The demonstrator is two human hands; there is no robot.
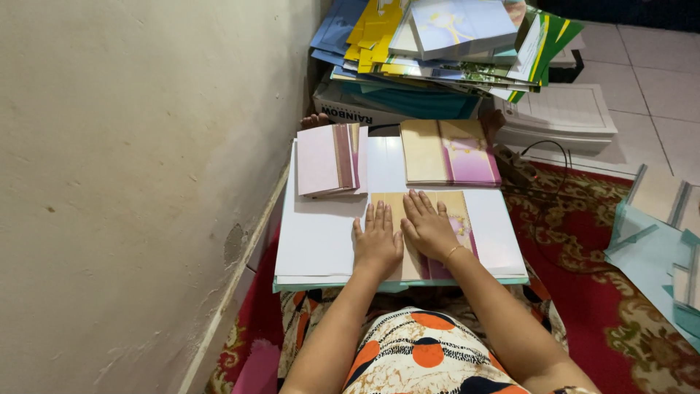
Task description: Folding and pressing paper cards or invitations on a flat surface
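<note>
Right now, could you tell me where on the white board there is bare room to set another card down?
The widest bare patch is the white board's near-left part, between the pink stack and the left hand. A narrow strip lies right of the tan card under both hands. The far edge is crowded by the pink stack and the tan-and-purple stack.

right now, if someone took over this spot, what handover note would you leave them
Left hand lies flat, palm down, on the left edge of the tan and purple card. Right hand lies flat on its middle. Neither has a grip on anything. The card lies on the white board across the lap. Done: a pink stack at back left, a tan and purple stack at back right. Left: the card under the hands is not yet on a stack.
</note>
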